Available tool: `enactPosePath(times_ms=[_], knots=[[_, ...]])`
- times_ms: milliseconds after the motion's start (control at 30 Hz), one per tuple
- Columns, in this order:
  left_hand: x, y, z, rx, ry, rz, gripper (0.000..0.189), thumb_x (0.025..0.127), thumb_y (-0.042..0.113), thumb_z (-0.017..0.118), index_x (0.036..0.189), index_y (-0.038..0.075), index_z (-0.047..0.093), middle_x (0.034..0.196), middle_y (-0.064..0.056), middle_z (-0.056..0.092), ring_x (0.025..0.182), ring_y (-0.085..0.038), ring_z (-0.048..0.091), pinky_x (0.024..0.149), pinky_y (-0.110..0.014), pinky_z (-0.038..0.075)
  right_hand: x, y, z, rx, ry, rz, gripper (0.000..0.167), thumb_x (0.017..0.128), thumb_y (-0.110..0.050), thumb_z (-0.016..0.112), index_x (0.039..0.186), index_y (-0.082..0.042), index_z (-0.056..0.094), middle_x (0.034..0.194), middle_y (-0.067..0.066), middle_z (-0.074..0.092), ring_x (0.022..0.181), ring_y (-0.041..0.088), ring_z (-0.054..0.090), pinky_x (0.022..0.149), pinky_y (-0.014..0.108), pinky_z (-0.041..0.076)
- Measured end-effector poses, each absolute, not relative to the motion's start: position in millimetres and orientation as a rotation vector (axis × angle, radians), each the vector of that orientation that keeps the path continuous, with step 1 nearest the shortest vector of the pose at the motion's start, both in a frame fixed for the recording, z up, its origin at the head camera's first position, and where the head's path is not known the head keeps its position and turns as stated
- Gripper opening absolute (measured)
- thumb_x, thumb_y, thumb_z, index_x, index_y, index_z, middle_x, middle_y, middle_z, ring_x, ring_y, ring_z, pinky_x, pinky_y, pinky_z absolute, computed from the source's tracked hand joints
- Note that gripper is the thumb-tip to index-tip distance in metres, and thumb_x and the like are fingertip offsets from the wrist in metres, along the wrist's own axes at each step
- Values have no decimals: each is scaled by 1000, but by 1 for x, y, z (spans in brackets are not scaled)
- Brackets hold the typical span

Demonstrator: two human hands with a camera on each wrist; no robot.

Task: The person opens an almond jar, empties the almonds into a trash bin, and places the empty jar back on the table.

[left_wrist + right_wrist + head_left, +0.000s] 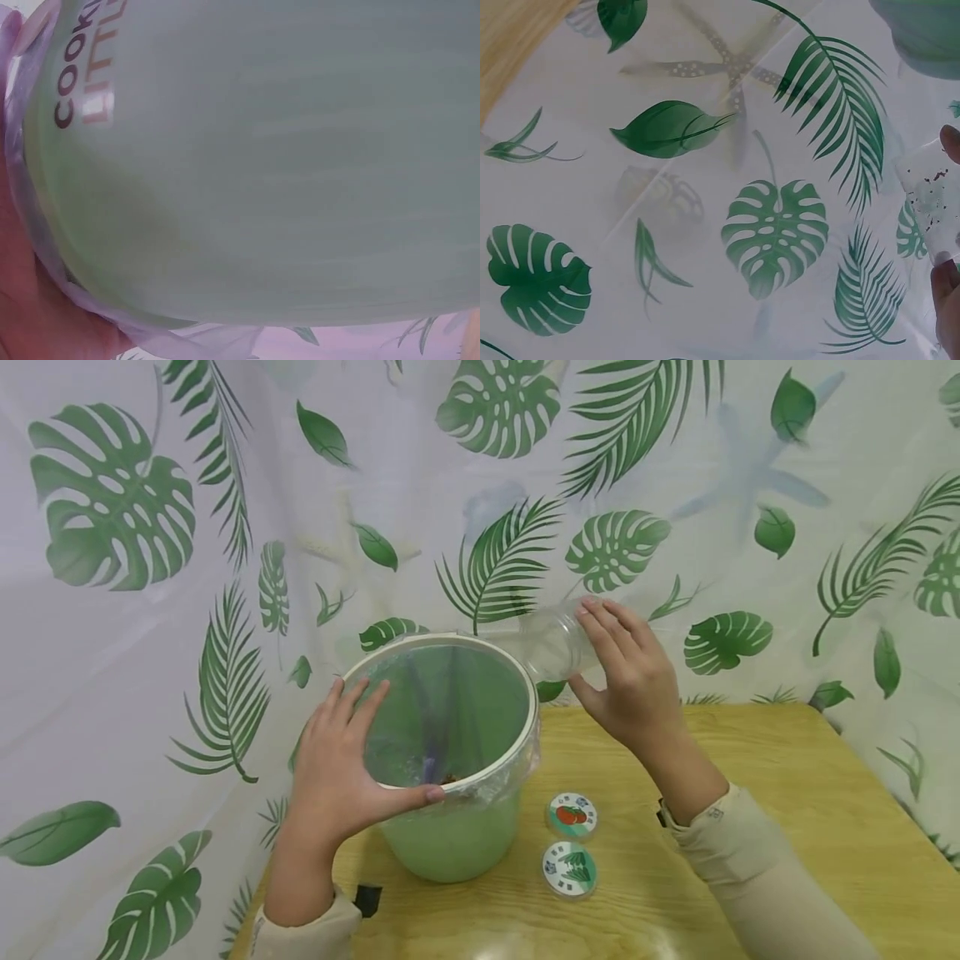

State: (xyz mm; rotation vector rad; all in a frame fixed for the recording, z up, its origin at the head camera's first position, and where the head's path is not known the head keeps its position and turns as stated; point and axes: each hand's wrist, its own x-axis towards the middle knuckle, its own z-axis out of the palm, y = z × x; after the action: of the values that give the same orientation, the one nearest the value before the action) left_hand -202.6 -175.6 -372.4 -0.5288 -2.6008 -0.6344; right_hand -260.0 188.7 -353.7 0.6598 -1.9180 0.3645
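Note:
A pale green trash bin [453,835] with a cream rim and a clear plastic liner [517,768] stands on the table. My left hand [330,768] rests against the bin's left side, fingers spread over the rim and thumb stretched along the front edge. The bin's printed wall [300,165] fills the left wrist view. My right hand [633,681] grips a clear plastic jar [553,645] by its base end, tipped sideways with its mouth at the bin's right rim. Small brown specks cling inside the jar [930,191] in the right wrist view.
Two round lids lie right of the bin, one with a red tomato picture [572,815], the other with a green vegetable picture [569,869]. A bluish item [429,770] and brown bits show inside the bin. Leaf-printed sheeting [420,468] hangs behind the wooden table [750,827].

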Motion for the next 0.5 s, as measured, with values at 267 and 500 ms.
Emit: enactPosePath(times_ms=[267, 500], knots=[[-202, -174, -376, -549, -2482, -671, 130, 55, 83, 87, 164, 26, 43, 168, -9, 43, 161, -42, 27, 124, -70, 26, -252, 218, -373, 541, -2033, 485, 88, 66, 2, 94, 144, 4, 54, 148, 22, 60, 136, 44, 56, 111, 56, 51], [-198, -171, -377, -563, -2410, -690, 129, 56, 91, 80, 162, 25, 46, 164, -11, 48, 158, -42, 33, 123, -69, 28, -249, 227, -385, 511, -2086, 562, 101, 63, 0, 96, 152, 2, 49, 146, 24, 60, 135, 44, 58, 110, 57, 51]])
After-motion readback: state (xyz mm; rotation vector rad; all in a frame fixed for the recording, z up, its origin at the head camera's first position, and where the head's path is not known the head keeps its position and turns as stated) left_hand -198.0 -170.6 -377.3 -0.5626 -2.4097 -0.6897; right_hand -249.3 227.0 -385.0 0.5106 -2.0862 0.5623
